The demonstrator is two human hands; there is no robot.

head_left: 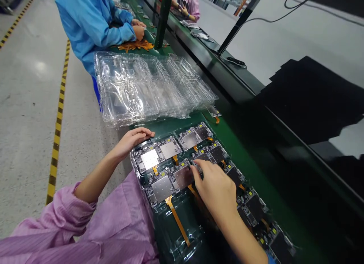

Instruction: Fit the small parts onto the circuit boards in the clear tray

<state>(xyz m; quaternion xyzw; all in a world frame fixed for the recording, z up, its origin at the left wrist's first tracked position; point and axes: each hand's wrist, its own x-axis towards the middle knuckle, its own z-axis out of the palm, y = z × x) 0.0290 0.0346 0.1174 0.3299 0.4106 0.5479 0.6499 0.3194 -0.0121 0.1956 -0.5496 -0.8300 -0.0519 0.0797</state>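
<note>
A clear plastic tray (142,177) lies on the green bench in front of me, filled with several circuit boards (159,158) that have silver shields and orange flex cables. My left hand (133,139) rests on the tray's far left corner, fingers curled over its rim. My right hand (212,186) lies over the middle of the tray, fingertips pressed together on a board (183,177) near its centre. A loose orange flex cable (178,218) trails toward me from a board in the near row.
A tall stack of empty clear trays (148,86) stands just beyond my tray. A co-worker in a blue coat (91,25) handles orange cables farther along the bench. A dark conveyor (256,89) runs along the right. Grey floor with yellow-black tape is left.
</note>
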